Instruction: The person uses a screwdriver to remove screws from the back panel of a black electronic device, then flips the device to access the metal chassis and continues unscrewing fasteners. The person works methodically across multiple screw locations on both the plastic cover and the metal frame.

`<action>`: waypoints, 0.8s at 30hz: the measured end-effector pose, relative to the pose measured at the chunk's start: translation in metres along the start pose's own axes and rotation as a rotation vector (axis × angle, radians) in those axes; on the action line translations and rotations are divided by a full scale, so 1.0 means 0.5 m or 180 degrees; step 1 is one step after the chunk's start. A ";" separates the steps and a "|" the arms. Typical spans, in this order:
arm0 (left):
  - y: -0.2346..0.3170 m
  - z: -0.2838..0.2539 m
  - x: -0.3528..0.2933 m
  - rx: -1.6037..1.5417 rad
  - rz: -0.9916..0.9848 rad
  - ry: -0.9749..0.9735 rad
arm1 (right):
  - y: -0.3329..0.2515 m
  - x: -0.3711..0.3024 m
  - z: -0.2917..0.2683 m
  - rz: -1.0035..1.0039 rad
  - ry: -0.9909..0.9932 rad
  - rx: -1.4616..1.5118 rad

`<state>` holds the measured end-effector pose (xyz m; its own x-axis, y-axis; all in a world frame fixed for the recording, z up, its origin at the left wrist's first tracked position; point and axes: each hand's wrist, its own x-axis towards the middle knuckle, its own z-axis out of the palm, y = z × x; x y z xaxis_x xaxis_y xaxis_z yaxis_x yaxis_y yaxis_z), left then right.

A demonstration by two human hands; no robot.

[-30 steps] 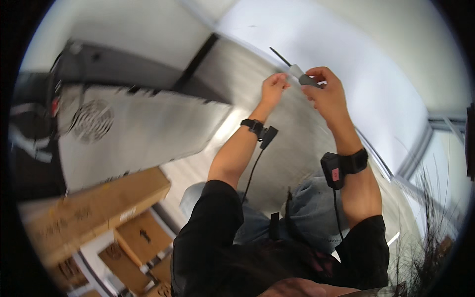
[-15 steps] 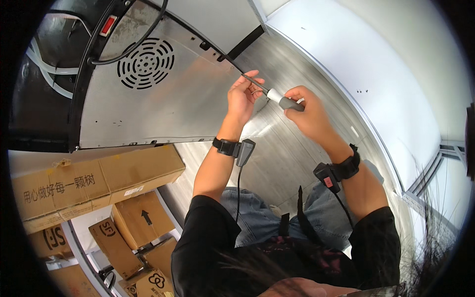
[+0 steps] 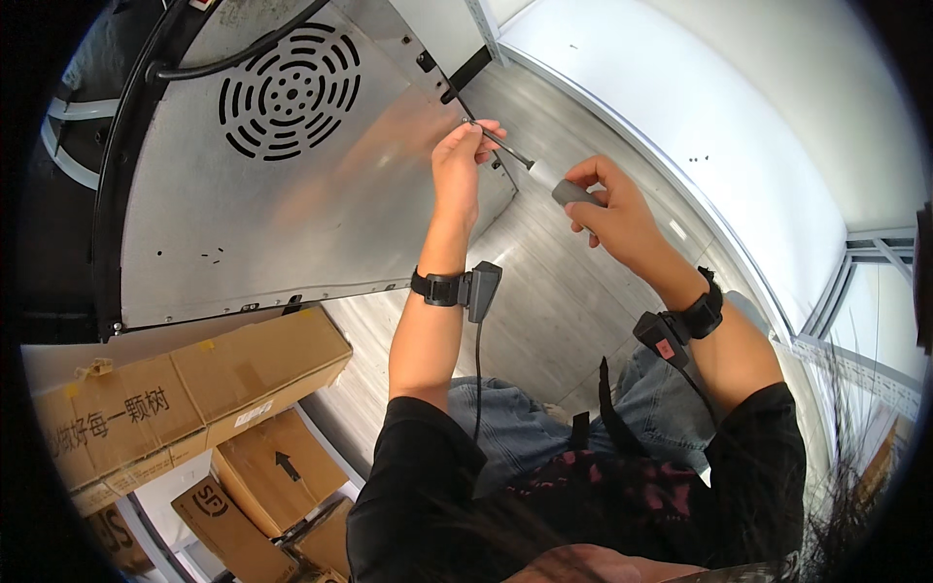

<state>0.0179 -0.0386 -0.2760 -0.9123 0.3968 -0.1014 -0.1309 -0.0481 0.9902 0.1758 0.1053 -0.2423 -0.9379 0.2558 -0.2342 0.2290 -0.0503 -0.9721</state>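
Gripping screwdriver shaft (image 3: 507, 148) newly: left fingers (image 3: 471, 139)

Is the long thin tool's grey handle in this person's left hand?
No, the right hand grips the grey handle, while the left hand is near the thin shaft.

From close above, the head camera looks down on the left hand (image 3: 457, 163) and right hand (image 3: 604, 206), with the floor (image 3: 549, 282) farther below.

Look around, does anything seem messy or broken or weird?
A ragged scrap sticks up from the long cardboard box at lower left, breaking its otherwise fairly straight edge. I see no spill, and the screwdriver in the right hand shows no clear damage.
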 end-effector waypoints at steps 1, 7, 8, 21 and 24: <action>0.002 0.000 -0.002 -0.0016 -0.0059 -0.0008 | 0.001 -0.001 0.006 0.0027 0.0011 0.0033; 0.004 -0.008 0.000 0.0088 0.0011 -0.0097 | 0.001 0.003 0.012 0.0066 0.0049 0.0078; 0.004 -0.007 0.000 0.0078 0.0008 -0.0070 | -0.001 0.004 0.011 0.0075 0.0072 0.0076; -0.008 -0.020 0.002 -0.0096 -0.0140 -0.0035 | -0.011 0.018 0.012 -0.0033 0.0184 -0.0129; -0.007 -0.021 0.001 -0.0025 -0.0244 -0.0017 | 0.005 0.019 0.017 -0.0604 0.0347 -0.0938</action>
<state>0.0138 -0.0476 -0.2806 -0.8974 0.4045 -0.1762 -0.2033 -0.0248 0.9788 0.1655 0.0995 -0.2471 -0.9413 0.3361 -0.0318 0.1336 0.2842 -0.9494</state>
